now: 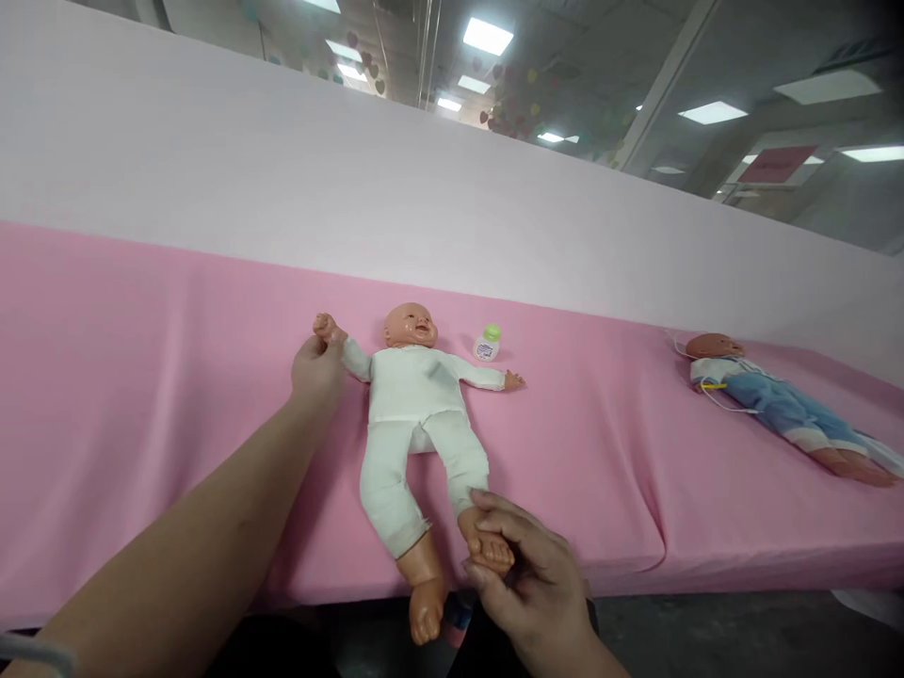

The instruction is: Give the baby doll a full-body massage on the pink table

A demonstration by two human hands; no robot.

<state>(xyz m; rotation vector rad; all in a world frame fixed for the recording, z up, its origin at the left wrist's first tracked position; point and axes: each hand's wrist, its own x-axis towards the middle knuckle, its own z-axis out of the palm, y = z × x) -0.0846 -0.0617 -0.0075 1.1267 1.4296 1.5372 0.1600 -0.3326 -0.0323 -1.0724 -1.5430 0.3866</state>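
Plastic baby doll in white cloth suit (416,395) lies face-up on pink padded table (141,377). Left hand (317,365) closed round doll's wrist; right hand (526,574) grips its foot w/ fingers wrapped.

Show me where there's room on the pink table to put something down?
Two bare patches on the pink table: left of the left hand, and between the white-suited doll and the blue-dressed doll. It is crowded around the small bottle and right hand.

A small green-capped bottle (487,343) stands on the pink tabletop (141,377), and far to the right lies a second doll (777,405) in blue clothes.
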